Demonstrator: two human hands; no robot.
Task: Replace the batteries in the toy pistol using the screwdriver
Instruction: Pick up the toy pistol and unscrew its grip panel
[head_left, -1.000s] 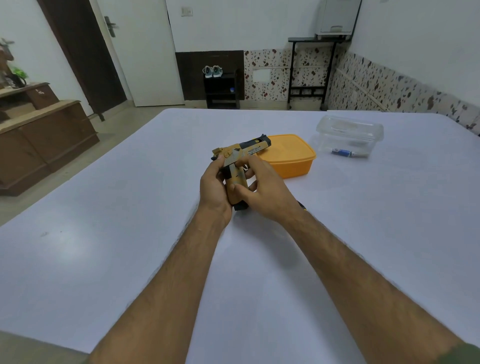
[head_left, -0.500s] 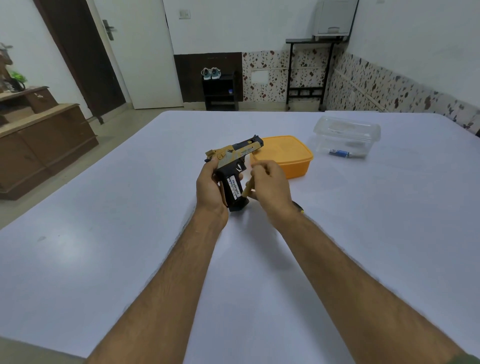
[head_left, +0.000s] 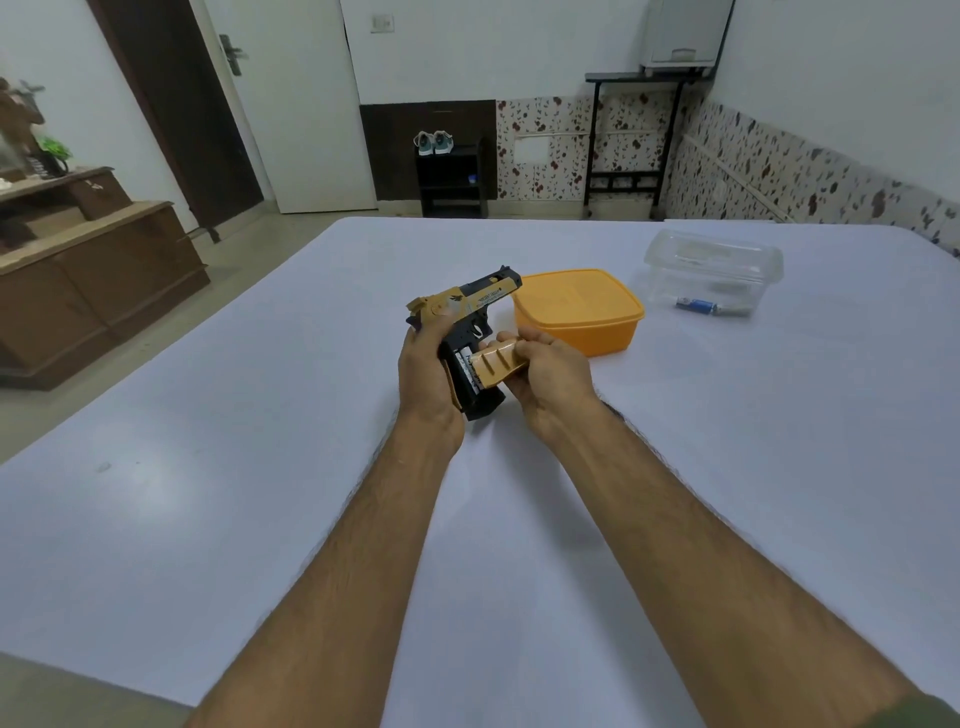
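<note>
A: How will the toy pistol (head_left: 467, 312) handle?
B: Light, stiff plastic, I'd judge. The left hand (head_left: 426, 374) grips its frame above the bench (head_left: 208, 467); the right hand (head_left: 550, 379) pinches the loose grip cover (head_left: 493, 366).
A: Which way does it point?
B: Barrel lies forward and right, towards the orange box (head_left: 587, 332); grip hangs downward.

Arms: both bare forearms reach forward from the lower edge, converging toward the middle.
Left hand (head_left: 427, 364): back toward the camera, fingers wrapped closed in a grip, thumb side up.
Right hand (head_left: 551, 376): curled in a pinch, fingers (head_left: 535, 336) extended along the top; the thumb seems tucked underneath, hidden.
Spacing: hands close together, apparently not touching.
</note>
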